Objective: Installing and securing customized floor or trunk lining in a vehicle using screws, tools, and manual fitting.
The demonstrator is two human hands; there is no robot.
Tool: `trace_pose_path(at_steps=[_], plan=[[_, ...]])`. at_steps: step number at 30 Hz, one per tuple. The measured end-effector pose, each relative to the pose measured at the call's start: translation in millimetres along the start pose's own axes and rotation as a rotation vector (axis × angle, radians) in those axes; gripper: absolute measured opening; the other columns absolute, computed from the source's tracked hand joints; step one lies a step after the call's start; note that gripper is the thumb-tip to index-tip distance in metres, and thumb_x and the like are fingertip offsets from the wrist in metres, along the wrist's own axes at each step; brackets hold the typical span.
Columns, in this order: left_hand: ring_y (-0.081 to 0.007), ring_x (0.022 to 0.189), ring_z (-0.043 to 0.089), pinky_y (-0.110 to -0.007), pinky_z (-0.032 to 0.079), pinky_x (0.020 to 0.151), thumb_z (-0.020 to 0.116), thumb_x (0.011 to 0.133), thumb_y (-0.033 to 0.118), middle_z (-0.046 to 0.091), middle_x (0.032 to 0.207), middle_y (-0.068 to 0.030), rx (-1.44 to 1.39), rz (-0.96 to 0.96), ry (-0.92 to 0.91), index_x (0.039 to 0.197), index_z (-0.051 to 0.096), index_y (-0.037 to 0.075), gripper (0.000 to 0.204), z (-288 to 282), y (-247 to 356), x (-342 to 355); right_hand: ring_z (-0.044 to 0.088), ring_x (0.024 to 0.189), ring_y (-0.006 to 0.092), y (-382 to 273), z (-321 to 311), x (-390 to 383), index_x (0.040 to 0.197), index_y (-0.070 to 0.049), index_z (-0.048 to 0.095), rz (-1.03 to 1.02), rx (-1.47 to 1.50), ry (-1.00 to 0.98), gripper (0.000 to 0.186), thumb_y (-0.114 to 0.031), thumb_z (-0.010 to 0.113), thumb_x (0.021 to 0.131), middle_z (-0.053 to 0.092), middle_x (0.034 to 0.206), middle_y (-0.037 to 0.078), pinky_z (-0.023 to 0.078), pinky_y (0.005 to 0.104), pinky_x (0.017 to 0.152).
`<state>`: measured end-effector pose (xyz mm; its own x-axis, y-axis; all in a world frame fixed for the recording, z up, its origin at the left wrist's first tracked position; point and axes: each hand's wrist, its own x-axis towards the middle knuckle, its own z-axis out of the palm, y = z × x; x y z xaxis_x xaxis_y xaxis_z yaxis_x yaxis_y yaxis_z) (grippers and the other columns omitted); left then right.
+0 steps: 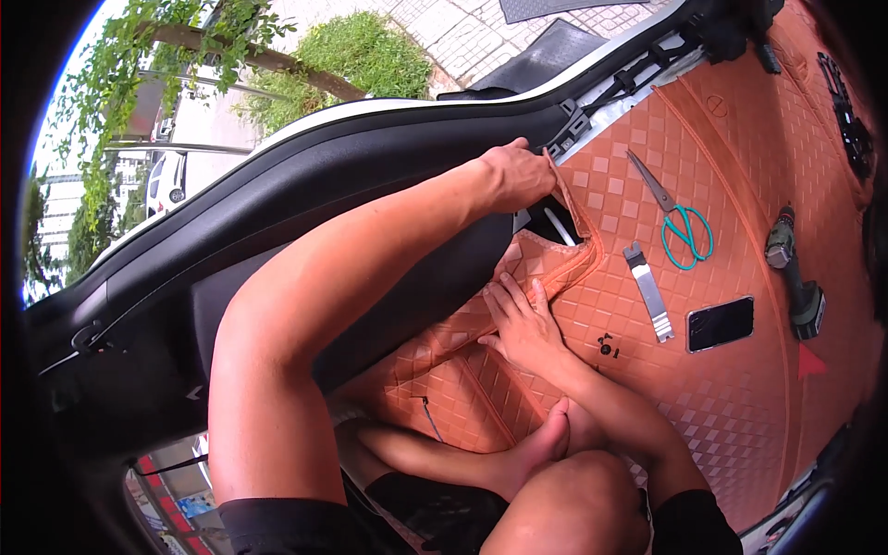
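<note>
Matting (pixel 712 407), orange-brown and quilted, spreads beside a vehicle's dark side trim (pixel 370 153), with a barefoot person (pixel 573 509) seated on it. The left hand (pixel 521 178), stretched forward, has its fingers closed on the edge of a raised flap (pixel 575 199) of the matting (the fingertips are out of sight behind it). The right hand (pixel 525 326) lies flat on the matting just below the flap, fingers loosely spread. Between the two gapes a dark opening (pixel 534 219); a pale strip (pixel 558 225) inside is hard to make out. To the right lie teal-handled scissors (pixel 683 231), a flat metal tool (pixel 649 291), a dark-screened phone (pixel 721 325) and a cordless drill (pixel 797 282). Small dark fasteners (pixel 606 350) rest near the right hand, too tiny to tell apart. Black lens shadow cuts off the matting's far right side.
</note>
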<state>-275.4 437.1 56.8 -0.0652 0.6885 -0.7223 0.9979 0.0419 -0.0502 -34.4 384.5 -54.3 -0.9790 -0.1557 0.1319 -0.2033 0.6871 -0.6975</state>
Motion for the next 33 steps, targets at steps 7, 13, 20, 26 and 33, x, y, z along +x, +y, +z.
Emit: trace_pose_path(at_steps=[7, 13, 20, 26, 33], plan=[[-0.0219, 0.080, 0.059, -0.036, 0.042, 0.072, 0.072, 0.077, 0.013, 0.057, 0.080, -0.0036, -0.414, -0.505, 0.854, 0.087, 0.061, 0.009, 0.016, 81.6, 165.8, -226.0, 0.046, 0.129, 0.0367, -11.9, -34.5, -43.5, 0.129, 0.001, 0.052, 0.012, -0.094, 0.040, 0.052, -0.022, 0.068, 0.086, 0.050, 0.134, 0.019, 0.037, 0.0569, 0.104], [-0.0262, 0.101, 0.061, -0.042, 0.039, 0.087, 0.061, 0.094, 0.031, 0.066, 0.105, -0.0084, -0.585, -1.111, 0.832, 0.110, 0.065, 0.008, 0.028, 246.1, 241.3, -295.8, 0.055, 0.106, 0.0355, 42.2, -97.4, -83.1, 0.117, 0.002, 0.056, 0.636, -0.570, 0.303, 0.040, -0.022, 0.066, 0.087, 0.056, 0.113, 0.019, 0.045, 0.0519, 0.084], [-0.0270, 0.103, 0.060, -0.043, 0.036, 0.091, 0.058, 0.095, 0.038, 0.069, 0.099, -0.0107, -0.928, -1.283, 0.730, 0.095, 0.075, 0.009, 0.034, 272.9, 263.4, -272.1, 0.059, 0.077, 0.0261, 46.9, -110.3, -89.7, 0.111, 0.005, 0.056, 0.929, -0.472, 0.125, 0.030, -0.014, 0.062, 0.089, 0.060, 0.087, 0.015, 0.047, 0.0416, 0.063], [-0.0293, 0.101, 0.061, -0.043, 0.037, 0.093, 0.069, 0.084, 0.049, 0.072, 0.093, -0.0121, -0.993, -1.557, 0.652, 0.097, 0.076, 0.010, 0.042, 282.0, 253.4, -279.8, 0.062, 0.053, 0.0181, -10.9, -121.9, -60.2, 0.106, 0.008, 0.057, 0.830, -0.075, -0.125, 0.022, -0.008, 0.058, 0.089, 0.063, 0.065, 0.011, 0.048, 0.0328, 0.046], [-0.0287, 0.098, 0.061, -0.043, 0.040, 0.090, 0.083, 0.067, 0.045, 0.072, 0.090, -0.0119, -1.040, -1.658, 0.871, 0.086, 0.076, 0.008, 0.042, 311.7, 248.3, -267.0, 0.062, 0.050, 0.0133, -173.5, -142.6, 25.2, 0.096, -0.001, 0.054, 0.745, 0.282, -1.054, 0.024, -0.024, 0.051, 0.103, 0.060, 0.061, 0.005, 0.044, 0.0280, 0.044]])
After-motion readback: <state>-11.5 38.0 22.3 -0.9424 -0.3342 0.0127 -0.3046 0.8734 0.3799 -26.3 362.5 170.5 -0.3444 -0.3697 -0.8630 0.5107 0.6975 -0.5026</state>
